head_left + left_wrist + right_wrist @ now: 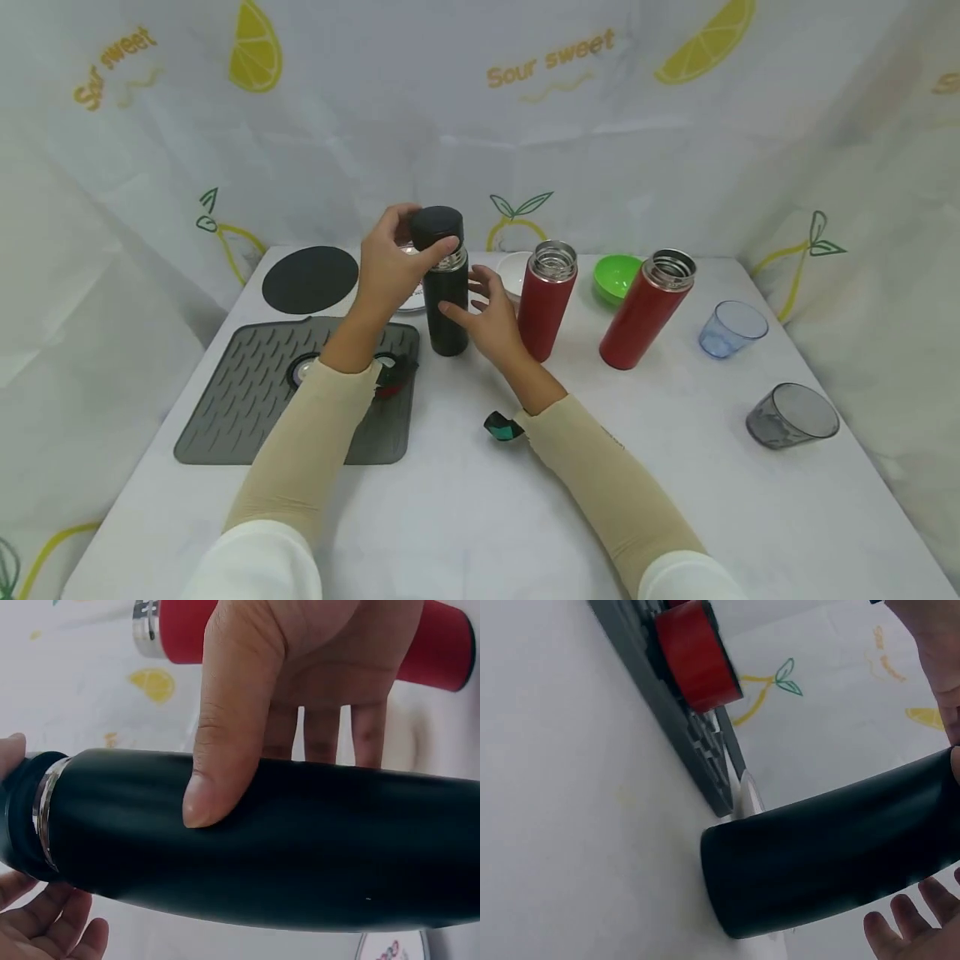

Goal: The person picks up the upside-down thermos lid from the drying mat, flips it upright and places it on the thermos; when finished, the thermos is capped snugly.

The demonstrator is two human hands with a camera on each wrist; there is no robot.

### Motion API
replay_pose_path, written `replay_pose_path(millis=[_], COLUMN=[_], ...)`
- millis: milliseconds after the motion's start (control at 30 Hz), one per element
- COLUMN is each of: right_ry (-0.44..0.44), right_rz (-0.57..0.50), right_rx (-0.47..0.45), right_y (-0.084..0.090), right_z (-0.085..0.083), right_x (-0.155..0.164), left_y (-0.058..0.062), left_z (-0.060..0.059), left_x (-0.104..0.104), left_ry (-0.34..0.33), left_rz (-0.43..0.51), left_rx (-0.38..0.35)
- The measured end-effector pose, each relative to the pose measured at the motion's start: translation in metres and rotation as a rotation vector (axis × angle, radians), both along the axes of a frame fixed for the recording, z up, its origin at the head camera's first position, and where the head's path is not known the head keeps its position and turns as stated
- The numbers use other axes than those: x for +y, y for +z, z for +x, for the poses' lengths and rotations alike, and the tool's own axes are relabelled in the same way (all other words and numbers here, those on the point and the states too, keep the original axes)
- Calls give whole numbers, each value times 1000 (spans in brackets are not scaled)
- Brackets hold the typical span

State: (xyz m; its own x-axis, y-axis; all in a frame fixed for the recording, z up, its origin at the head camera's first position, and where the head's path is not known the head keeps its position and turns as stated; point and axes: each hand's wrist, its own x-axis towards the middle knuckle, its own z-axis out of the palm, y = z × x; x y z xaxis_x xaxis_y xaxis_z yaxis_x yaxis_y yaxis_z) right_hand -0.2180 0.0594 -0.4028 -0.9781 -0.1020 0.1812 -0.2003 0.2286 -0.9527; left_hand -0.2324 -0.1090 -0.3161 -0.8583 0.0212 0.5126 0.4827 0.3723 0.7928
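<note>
A slim black bottle [446, 312] stands upright on the white table. My left hand [393, 258] pinches its black lid [437, 223] between thumb and fingers. The lid sits over the neck, with a silver band showing just beneath. Beside the bottle is my right hand [495, 321], its thumb overlapping the front of the body. In the right wrist view the right fingers [905, 919] are spread along the bottle's side. Close to the right hand stands a lidless red bottle [546, 304]; another lidless red bottle [647, 312] leans in view farther right.
On the left lie a grey ridged mat [258, 392] and a dark round pad [310, 279]. A short red cylinder [697, 656] rests on the mat. Behind are a white dish [512, 268] and a green bowl [617, 277]. A blue glass [731, 327] and a grey glass [791, 417] stand right.
</note>
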Motion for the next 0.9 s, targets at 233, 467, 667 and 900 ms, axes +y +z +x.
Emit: replay_pose_path(millis=[233, 467, 667, 900], right_ry=[52, 69, 71, 71], right_rz=[41, 40, 42, 47], right_rx=[-14, -10, 16, 18], right_y=[-13, -17, -16, -15], right_z=[-4, -6, -10, -9], right_x=[0, 0, -4, -4], left_y=[-18, -20, -18, -25], left_z=[6, 6, 6, 3], left_x=[7, 11, 11, -2], left_ry=[48, 123, 147, 58], left_rz=[-43, -63, -96, -109], left_rx=[93, 89, 52, 66])
